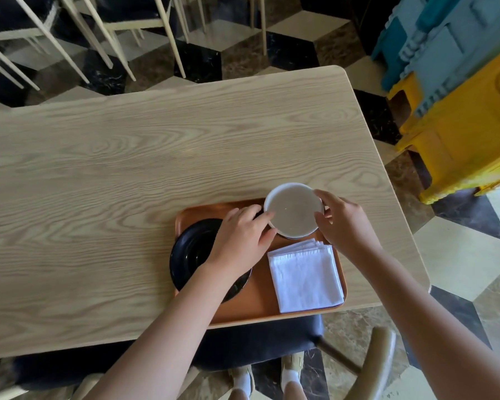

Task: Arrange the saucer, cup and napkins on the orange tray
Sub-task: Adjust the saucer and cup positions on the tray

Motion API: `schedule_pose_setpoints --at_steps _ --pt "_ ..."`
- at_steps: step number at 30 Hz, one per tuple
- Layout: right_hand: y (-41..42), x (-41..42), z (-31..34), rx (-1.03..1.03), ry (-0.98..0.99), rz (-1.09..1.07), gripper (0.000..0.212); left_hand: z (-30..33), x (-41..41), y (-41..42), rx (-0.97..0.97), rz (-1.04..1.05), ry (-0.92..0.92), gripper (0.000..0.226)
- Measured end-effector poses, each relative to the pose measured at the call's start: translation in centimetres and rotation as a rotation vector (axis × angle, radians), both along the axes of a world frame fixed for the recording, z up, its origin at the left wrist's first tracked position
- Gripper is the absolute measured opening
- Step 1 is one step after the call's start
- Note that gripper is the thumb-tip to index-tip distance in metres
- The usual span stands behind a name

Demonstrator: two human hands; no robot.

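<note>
An orange tray (257,307) lies at the near edge of the wooden table. A white cup (293,210) sits at the tray's far right corner, tilted toward me. My left hand (241,238) grips its left rim and my right hand (341,219) grips its right rim. A black saucer (191,252) rests on the tray's left side, partly hidden under my left wrist. A stack of folded white napkins (305,277) lies on the tray's right side, just below the cup.
The wooden table (127,168) stretches far and left of the tray. A dark-cushioned chair (260,339) is tucked under the near edge. Pale chair legs (98,33) stand beyond the table. Yellow and blue crates (459,96) are stacked at right.
</note>
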State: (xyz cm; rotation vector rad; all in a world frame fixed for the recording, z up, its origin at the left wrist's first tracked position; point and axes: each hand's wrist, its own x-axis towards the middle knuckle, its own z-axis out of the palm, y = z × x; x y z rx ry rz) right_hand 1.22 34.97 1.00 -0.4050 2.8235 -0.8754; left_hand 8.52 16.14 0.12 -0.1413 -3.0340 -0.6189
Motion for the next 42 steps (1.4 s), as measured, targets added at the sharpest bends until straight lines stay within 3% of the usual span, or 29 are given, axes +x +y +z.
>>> schedule_pose_setpoints --at_steps 13,17,20,22,26,30,42 --pt "-0.3 1.0 -0.3 -0.073 0.006 0.034 0.048 0.0 1.3 -0.5 0.025 0.014 -0.028 0.041" --pt "0.3 1.7 0.2 -0.065 -0.005 0.039 0.045 0.1 2.3 0.1 0.023 0.095 0.044 0.040" --pt "1.7 3.6 1.1 -0.039 0.181 0.061 0.031 0.6 4.1 1.4 0.086 0.122 0.247 0.034" --pt "3.0 5.4 0.9 -0.014 0.314 0.138 0.026 0.5 5.6 3.0 0.132 0.063 0.284 0.031" --pt "5.8 8.4 -2.5 0.180 0.269 0.358 0.045 -2.1 8.5 6.8 0.040 -0.073 0.084 0.042" --pt "6.7 9.4 -4.8 0.370 0.154 0.460 0.056 -4.4 9.4 8.4 -0.080 -0.059 -0.091 0.051" --pt "5.3 10.2 -4.9 0.379 0.127 0.398 0.056 -4.6 9.2 6.9 -0.058 -0.082 -0.131 0.056"
